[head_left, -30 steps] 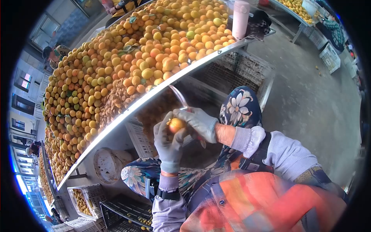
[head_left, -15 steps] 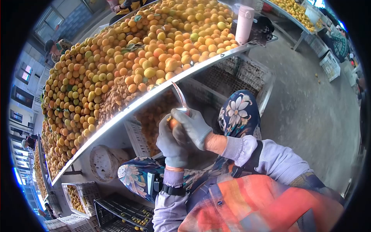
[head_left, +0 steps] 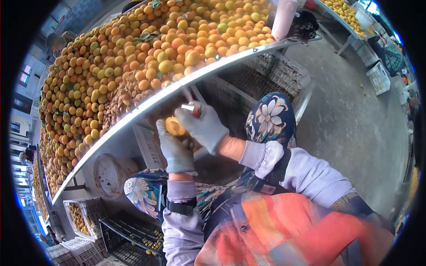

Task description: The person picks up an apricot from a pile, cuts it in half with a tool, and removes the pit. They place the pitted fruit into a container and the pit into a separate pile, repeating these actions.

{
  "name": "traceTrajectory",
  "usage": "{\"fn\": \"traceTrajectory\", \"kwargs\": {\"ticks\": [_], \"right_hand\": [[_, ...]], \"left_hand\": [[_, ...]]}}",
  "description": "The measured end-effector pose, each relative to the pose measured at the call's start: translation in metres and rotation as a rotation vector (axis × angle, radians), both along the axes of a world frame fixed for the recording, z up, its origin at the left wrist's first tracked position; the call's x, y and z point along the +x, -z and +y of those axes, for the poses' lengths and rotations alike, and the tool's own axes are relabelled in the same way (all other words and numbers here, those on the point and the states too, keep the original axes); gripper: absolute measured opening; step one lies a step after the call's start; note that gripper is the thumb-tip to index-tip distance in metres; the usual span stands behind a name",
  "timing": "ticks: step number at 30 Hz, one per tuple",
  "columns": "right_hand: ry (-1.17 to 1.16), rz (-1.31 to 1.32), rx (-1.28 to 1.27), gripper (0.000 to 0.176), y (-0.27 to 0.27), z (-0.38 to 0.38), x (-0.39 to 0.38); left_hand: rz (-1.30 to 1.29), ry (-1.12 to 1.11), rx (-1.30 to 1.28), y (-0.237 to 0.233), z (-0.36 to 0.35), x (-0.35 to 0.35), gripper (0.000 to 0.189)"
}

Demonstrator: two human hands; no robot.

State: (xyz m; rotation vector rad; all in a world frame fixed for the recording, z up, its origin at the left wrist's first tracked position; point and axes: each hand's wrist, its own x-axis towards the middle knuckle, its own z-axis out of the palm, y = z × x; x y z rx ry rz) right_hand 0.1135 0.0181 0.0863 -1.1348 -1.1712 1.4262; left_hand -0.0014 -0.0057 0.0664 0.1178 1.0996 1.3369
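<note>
My left hand (head_left: 172, 146), in a grey glove, holds an apricot (head_left: 175, 127) whose orange cut face shows. Closed around a knife (head_left: 195, 111) with a red handle and metal collar, my right hand (head_left: 205, 126) is just to the right of the fruit. The knife's blade is blurred and points up toward the table edge. Both hands are in front of the sloping table's metal rim (head_left: 208, 70). Beyond that rim lies a large heap of apricots (head_left: 102, 73), with a patch of brown pits (head_left: 126, 95) near the edge.
A pink bottle (head_left: 284, 20) stands at the table's right end. Crates (head_left: 288, 71) sit under the table, beside my knees. At lower left are a round white bucket (head_left: 108, 175), a white crate (head_left: 84, 217) and a black crate (head_left: 128, 241). Other people work farther off.
Both hands have shifted left and up in view. The apricot, mostly covered before, now shows its cut face, and the knife has turned, its blade now blurred. The view has shifted slightly.
</note>
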Motion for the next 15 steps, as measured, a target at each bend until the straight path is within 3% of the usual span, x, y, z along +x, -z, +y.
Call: {"fn": "traceTrajectory", "kwargs": {"ticks": [1, 2, 3, 4, 5, 6, 7, 8, 9, 12, 15], "right_hand": [[-0.03, 0.234, -0.066, 0.027, 0.0, 0.002, 0.0], [-0.055, 0.479, -0.293, 0.024, -0.023, -0.004, 0.006], [-0.007, 0.477, -0.289, 0.025, -0.013, -0.001, 0.006], [0.041, 0.472, -0.282, 0.027, -0.002, 0.005, 0.004], [0.035, 0.448, -0.318, 0.028, -0.003, 0.01, 0.006], [0.038, 0.418, -0.364, 0.029, -0.003, 0.011, 0.008], [0.032, 0.356, -0.327, 0.03, -0.002, 0.012, 0.007], [0.03, 0.352, -0.337, 0.03, 0.001, 0.015, 0.004], [-0.028, 0.242, -0.186, 0.031, 0.007, 0.017, 0.0], [-0.243, -0.211, 0.281, 0.031, 0.022, 0.031, -0.008], [-0.179, -0.036, 0.078, 0.028, -0.008, 0.028, -0.007]], "left_hand": [[0.202, -0.09, 0.047, -0.011, -0.009, 0.013, 0.053], [-0.227, 0.028, 0.148, 0.009, -0.011, -0.006, 0.052], [-0.207, 0.011, 0.179, 0.04, -0.012, -0.029, 0.052], [-0.145, 0.051, 0.212, 0.074, -0.011, -0.051, 0.068], [-0.089, 0.088, 0.232, 0.088, -0.011, -0.065, 0.098], [-0.132, -0.059, 0.288, 0.061, -0.018, -0.041, 0.071], [-0.195, -0.023, 0.287, 0.026, -0.024, -0.027, 0.058], [-0.26, 0.014, 0.279, -0.003, -0.027, -0.016, 0.056], [-0.265, 0.008, 0.261, -0.019, -0.029, -0.008, 0.056], [-0.031, -0.175, 0.077, -0.035, -0.035, -0.003, 0.068], [-0.13, -0.105, 0.185, -0.031, -0.042, -0.013, 0.065]]}}
